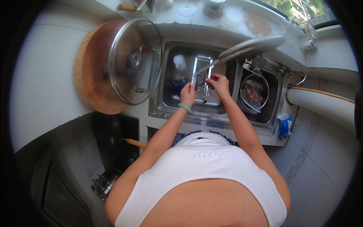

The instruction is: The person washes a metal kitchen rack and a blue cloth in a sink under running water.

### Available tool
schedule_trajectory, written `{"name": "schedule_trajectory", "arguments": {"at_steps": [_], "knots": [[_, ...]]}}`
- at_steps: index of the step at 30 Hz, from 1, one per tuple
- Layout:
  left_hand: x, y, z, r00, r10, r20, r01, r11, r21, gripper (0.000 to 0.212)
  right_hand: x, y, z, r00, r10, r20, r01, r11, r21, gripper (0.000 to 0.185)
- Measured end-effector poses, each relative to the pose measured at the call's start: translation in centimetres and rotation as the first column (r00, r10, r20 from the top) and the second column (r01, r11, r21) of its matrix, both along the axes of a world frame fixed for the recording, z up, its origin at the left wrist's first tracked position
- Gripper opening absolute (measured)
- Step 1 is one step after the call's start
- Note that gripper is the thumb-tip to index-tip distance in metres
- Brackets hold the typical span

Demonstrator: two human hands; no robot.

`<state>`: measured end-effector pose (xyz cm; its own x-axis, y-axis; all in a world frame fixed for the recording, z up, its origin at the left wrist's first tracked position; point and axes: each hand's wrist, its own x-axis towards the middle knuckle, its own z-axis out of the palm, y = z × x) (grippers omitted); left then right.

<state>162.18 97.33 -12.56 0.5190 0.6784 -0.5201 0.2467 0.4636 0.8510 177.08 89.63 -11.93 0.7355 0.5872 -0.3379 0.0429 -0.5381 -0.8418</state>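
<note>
Over the left basin of a steel double sink, my left hand grips the left side of a narrow rectangular metal frame. My right hand is at the frame's right side, its fingers against a small dark mesh-like thing that I cannot make out. From the faucet, water runs onto the frame. A white plastic container lies in the basin's upper left, with a dark blue item below it, partly hidden by my left hand.
In the right basin, a metal bowl holds a plastic bag of meat. A glass lid leans over round wooden boards on the left. A blue box stands at the right counter edge. A wooden-handled pan is lower left.
</note>
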Motion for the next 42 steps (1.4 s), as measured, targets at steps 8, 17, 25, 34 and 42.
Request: {"name": "schedule_trajectory", "arguments": {"at_steps": [8,17,25,34,42], "knots": [[-0.8,-1.8,0.4,1.000,-0.013,-0.006,0.014,0.995,0.103,0.015,1.5,2.1,-2.6,0.954,-0.290,-0.071,0.277,0.950,-0.146,0.034],[-1.7,-2.4,0.9,0.999,0.024,0.030,-0.026,0.998,0.050,0.016,-0.1,1.2,-1.9,0.937,-0.262,-0.231,0.286,0.955,0.075,0.025],[-2.9,-2.5,0.6,0.993,0.084,0.086,-0.084,0.996,-0.003,0.018,-0.8,1.7,-2.1,0.966,-0.167,-0.198,0.198,0.969,0.151,0.035],[-3.8,-2.8,-0.3,0.996,0.041,0.077,-0.042,0.999,0.011,0.017,-0.4,2.0,-2.3,0.993,0.008,-0.119,0.002,0.997,0.083,0.029],[-0.8,2.0,1.1,0.946,0.104,0.307,0.058,0.877,-0.476,0.050,0.6,-0.6,0.8,0.988,0.137,-0.071,-0.132,0.989,0.063,0.025]]}}
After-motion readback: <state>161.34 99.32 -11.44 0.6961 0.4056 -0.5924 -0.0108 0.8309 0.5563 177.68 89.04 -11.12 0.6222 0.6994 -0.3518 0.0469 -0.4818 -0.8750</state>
